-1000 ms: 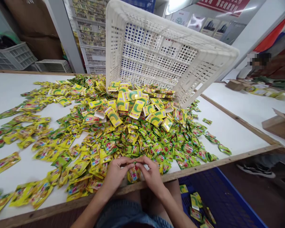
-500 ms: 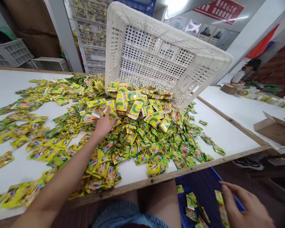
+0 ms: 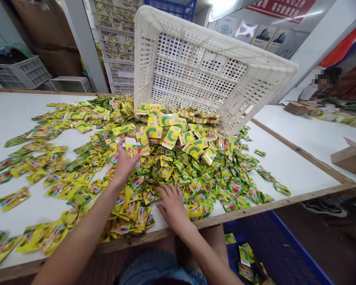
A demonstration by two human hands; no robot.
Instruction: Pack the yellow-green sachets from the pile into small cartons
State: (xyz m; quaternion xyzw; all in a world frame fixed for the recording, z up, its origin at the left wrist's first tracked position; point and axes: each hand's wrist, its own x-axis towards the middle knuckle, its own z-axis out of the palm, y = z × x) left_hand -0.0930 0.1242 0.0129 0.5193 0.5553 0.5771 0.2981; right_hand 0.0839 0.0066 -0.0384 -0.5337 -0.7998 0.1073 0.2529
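In the head view, the left hand (image 3: pixel 125 163) has its grip pinching a yellow carton (image 3: pixel 132 148), whose white end flap is up, at the left front of the heap of cartons (image 3: pixel 172 136). The right hand (image 3: pixel 172 205) is loosely spread, palm down, its fingertips at the near edge of the piled sachets (image 3: pixel 195 185); its grip pinches nothing visible. Behind the cartons a white crate (image 3: pixel 216 32) stands tipped over the worktop (image 3: pixel 290 160). Below the front edge, a blue crate (image 3: pixel 296 247) contains more cartons.
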